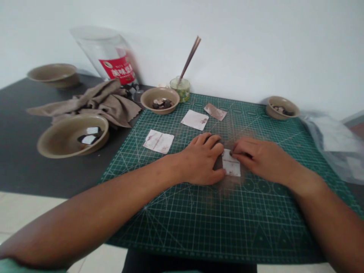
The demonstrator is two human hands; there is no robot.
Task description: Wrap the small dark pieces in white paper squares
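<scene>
The right hand point(258, 157) has its fingertips drawn together on the brown-stained white paper square point(231, 168); whether they grip something, I cannot tell. The left hand point(201, 161), loosely spread, touches its left edge. Beneath lies the green gridded cutting mat point(182, 220).

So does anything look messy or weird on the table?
Yes, brown smudges mark the green mat around the white square between the left hand and right hand, as if something dirty rubbed off. The white square further left is stained too. The brown cloth lies crumpled.
</scene>
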